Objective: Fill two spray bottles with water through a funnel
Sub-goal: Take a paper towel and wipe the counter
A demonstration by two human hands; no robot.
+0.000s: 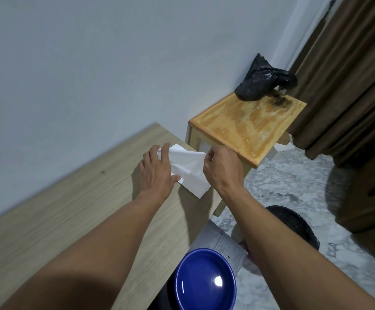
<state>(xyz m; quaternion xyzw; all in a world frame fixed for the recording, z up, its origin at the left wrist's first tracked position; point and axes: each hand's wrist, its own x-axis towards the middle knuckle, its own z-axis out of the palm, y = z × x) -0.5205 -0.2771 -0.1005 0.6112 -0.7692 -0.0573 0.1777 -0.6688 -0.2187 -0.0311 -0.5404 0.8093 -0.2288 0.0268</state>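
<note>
- A thin white tissue (188, 171), soft and creased, is spread at the far right corner of the desk (70, 209), probably for wiping spills.
- It is pressed flat by the left hand (157, 171), fingers spread, and its edge is pinched by the right hand (223, 166), apparently so it can be unfolded.
- No bottles or funnel are seen on the desk.
- A glossy round blue bowl (204, 280) is seen just off the desk's near end.

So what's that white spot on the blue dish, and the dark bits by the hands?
Head view: the spot on the blue dish is glare from a light; head view: the dark bits on the table are shadows of the left hand and right hand.
</note>
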